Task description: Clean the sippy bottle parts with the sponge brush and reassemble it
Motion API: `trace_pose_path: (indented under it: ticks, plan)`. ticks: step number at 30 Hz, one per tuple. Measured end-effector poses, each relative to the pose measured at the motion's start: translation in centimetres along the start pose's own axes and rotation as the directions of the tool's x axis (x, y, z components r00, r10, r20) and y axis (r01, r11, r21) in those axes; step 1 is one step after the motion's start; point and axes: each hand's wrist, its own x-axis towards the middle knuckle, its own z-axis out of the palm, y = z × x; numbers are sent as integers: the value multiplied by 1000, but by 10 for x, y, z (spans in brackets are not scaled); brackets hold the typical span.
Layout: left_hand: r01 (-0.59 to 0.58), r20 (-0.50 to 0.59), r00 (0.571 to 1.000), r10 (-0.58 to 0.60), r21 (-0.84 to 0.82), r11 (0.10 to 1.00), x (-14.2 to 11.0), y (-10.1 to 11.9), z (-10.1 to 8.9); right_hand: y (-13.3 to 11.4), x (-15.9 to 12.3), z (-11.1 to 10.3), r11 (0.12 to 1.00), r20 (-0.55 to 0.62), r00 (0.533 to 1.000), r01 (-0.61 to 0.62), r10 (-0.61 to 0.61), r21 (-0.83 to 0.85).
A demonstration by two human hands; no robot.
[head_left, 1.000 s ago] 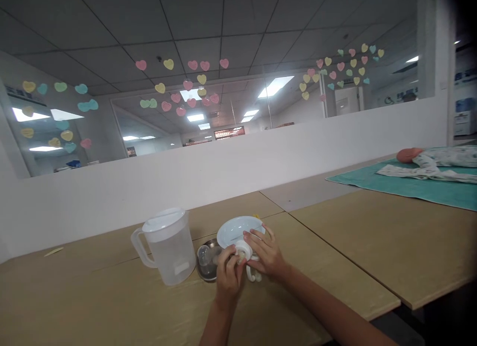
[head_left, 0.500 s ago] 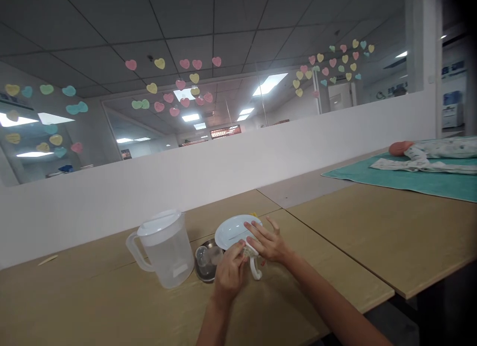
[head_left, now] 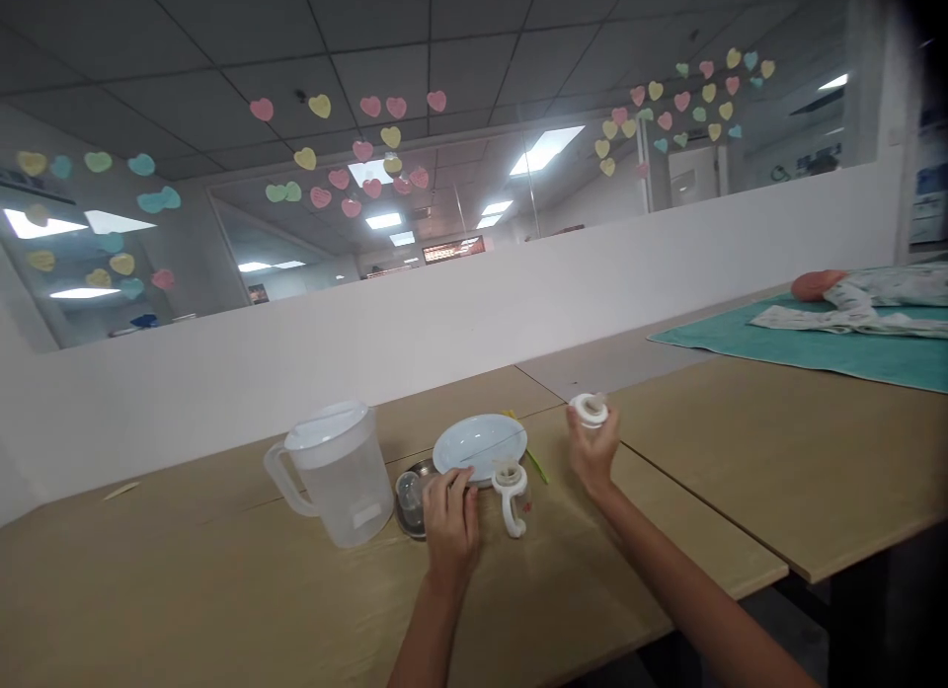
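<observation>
My right hand [head_left: 594, 456] is raised to the right of the dishes, its fingers closed around a white ring collar with a clear nipple [head_left: 591, 410]. A baby bottle [head_left: 511, 486] with a white neck ring and curved white handle stands uncapped on the table between my hands. My left hand [head_left: 451, 520] is open, fingers stretched forward beside the bottle, with fingertips near the rim of a pale blue oval dish [head_left: 480, 441]. Partly behind that hand, a metal tray [head_left: 406, 530] holds a clear dome-shaped cover [head_left: 410, 500].
A lidded clear plastic pitcher [head_left: 345, 481] stands left of the tray. A yellow-green stick [head_left: 537, 467] lies right of the dish. On the far right, a doll [head_left: 819, 285] in patterned cloth rests on a teal towel [head_left: 722, 335]. A low white wall [head_left: 459, 318] with windows backs the tables.
My right hand has lifted away from the bottle to the right, carrying the collar and nipple. The left hand has let go of the bottle top and shifted slightly left. The view tilted slightly.
</observation>
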Motion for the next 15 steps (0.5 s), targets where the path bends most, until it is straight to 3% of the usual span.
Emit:
trace_pose_path:
  ticks: [2,4,6,7,9,10,11,12,13,15]
  plan:
    - [44,34,998,-44,-23,999,-6,-4,1,-1,-3,-2,990,69,991,-123,118,65]
    - [60,19,998,-58,-97,993,-5,0,0,-7,-13,-2,986,270,958,-131,100,100]
    - [127,-48,989,-140,-214,969,9,14,-6,-16,-24,0,988,519,855,-87,7,130]
    - [201,-89,968,-236,-291,935,21,25,-13,-19,-30,1,990,598,800,-45,-43,133]
    - [378,-108,864,-491,-505,776,55,53,-36,-24,-36,4,993,695,712,19,-98,120]
    - [395,-82,828,-555,-616,681,75,69,-52,-25,-38,5,994,715,693,25,-95,107]
    - [366,-45,833,-551,-703,610,96,85,-71,-26,-38,5,995,727,682,18,-81,95]
    - [302,-34,866,-499,-760,576,116,101,-89,-27,-37,5,997,735,675,5,-64,83]
    - [258,-33,888,-459,-790,556,135,115,-106,-27,-36,4,997,741,670,-5,-49,71]
    - [198,-79,892,-446,-818,541,162,134,-133,-29,-34,2,999,757,653,7,-43,51]
